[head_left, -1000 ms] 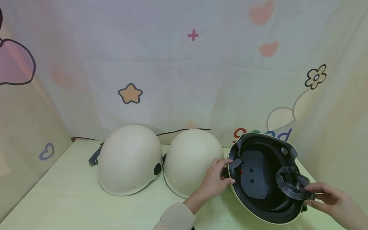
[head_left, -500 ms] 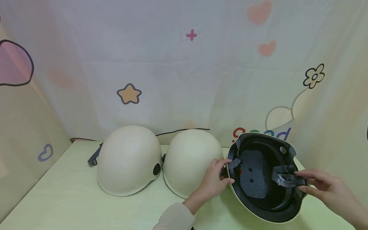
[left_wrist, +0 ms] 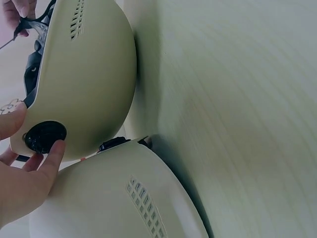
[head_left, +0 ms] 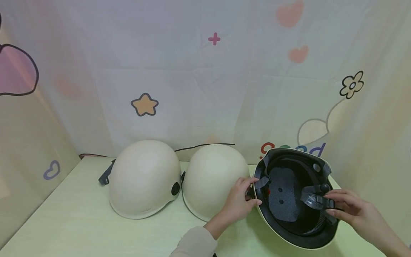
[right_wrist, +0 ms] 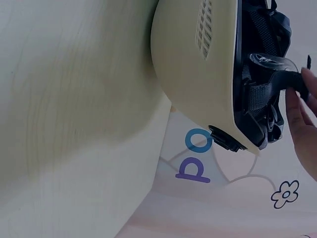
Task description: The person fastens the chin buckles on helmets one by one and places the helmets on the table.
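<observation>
A cream helmet (head_left: 298, 240) lies upturned at the right of the table, its black padded inside facing the head camera. On its left rim my left hand (head_left: 239, 200) grips, thumb at the edge; in the left wrist view a finger touches the round black side disc (left_wrist: 45, 137). My right hand (head_left: 356, 210) pinches the end of the black chin strap (head_left: 309, 191) over the helmet's right side. Clear plastic wrap (right_wrist: 271, 62) shows around part of the strap in the right wrist view.
Two more cream helmets stand dome-up on the pale table (head_left: 80, 221): a left one (head_left: 144, 178) and a middle one (head_left: 213, 178) close beside the upturned helmet. A printed curtain (head_left: 192, 82) hangs behind, with a thin black cable (head_left: 205, 145) along its foot.
My right hand has moved left and slightly up, bringing the strap end from beyond the helmet's right rim inward over its opening. The left hand keeps its grip in place.
</observation>
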Demonstrator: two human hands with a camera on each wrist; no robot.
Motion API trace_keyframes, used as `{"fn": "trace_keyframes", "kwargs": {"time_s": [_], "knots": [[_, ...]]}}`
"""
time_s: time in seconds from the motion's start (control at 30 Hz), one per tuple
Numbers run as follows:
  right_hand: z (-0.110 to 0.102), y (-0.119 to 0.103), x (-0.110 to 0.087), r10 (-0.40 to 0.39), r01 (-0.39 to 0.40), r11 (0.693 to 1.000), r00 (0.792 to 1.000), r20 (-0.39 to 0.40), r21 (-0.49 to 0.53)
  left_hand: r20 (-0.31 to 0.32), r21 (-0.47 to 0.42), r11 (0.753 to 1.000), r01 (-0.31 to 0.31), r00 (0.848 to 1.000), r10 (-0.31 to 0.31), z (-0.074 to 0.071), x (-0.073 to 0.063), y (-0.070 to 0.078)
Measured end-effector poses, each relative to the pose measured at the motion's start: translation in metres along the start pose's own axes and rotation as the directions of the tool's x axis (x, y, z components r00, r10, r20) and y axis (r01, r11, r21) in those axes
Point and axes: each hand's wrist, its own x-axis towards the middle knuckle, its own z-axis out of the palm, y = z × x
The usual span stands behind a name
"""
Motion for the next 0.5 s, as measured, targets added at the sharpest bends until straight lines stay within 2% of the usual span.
{"fn": "trace_keyframes", "kwargs": {"time_s": [0.1, 0.27, 0.37, 0.5], "knots": [[0.001, -0.001, -0.003, -0.001, 0.000, 1.000, 0.999, 0.032, 0.032, 0.003, 0.006, 1.000, 0.003, 1.000, -0.003, 0.000, 0.000, 0.000], [0.007, 0.003, -0.010, -0.053, 0.033, 0.991, 0.987, 0.154, 0.126, -0.003, 0.005, 1.000, 0.017, 1.000, -0.017, 0.000, 0.000, 0.000], [0.012, 0.009, -0.012, -0.089, 0.027, 0.966, 0.968, 0.234, 0.257, -0.008, 0.015, 1.000, 0.021, 1.000, -0.020, 0.000, 0.000, 0.000], [0.019, 0.015, -0.015, -0.141, 0.019, 0.912, 0.953, 0.270, 0.410, -0.012, 0.056, 0.998, 0.017, 1.000, -0.016, 0.000, 0.000, -0.001]]}}
